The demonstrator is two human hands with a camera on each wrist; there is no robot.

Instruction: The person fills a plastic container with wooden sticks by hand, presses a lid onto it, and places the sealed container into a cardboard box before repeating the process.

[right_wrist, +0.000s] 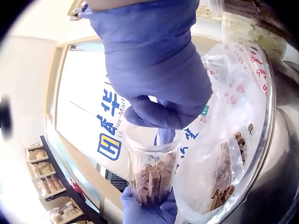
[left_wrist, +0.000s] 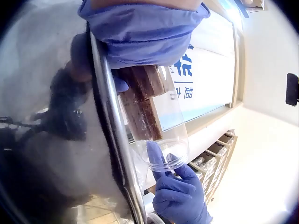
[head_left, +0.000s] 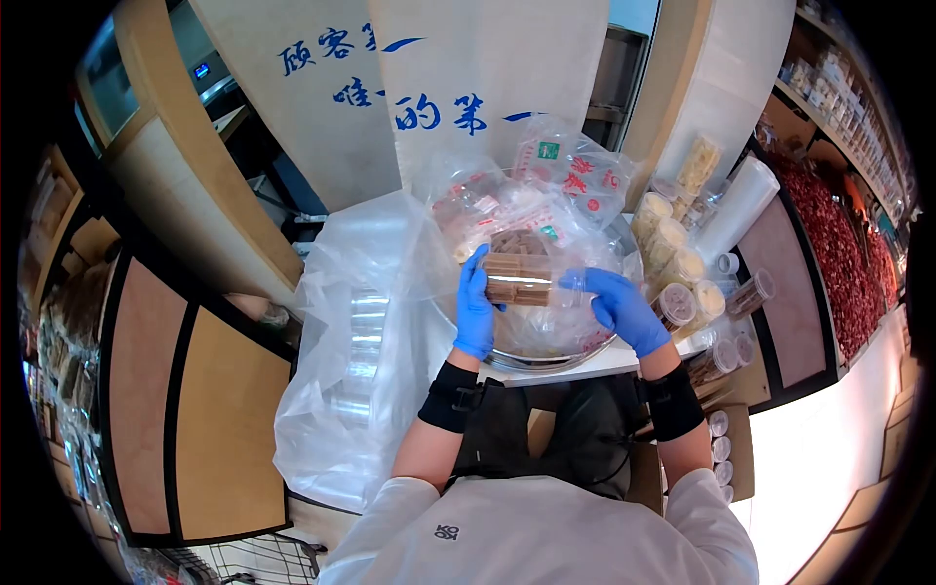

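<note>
I judge the filling well along. The clear jar is packed with brown bars, stacked side by side from the base. A bare stretch shows near the open mouth, and no lid is on. The jar lies on its side in the air over the steel bowl, between both gloved hands. The left hand curls its fingers round the base end. The right hand grips the mouth end, one finger reaching inside the rim. Loose brown pieces lie in the bag in the bowl, so I reckon topping up and capping are left.

Left hand grips bar-filled jar; right hand holds its mouth.
</note>
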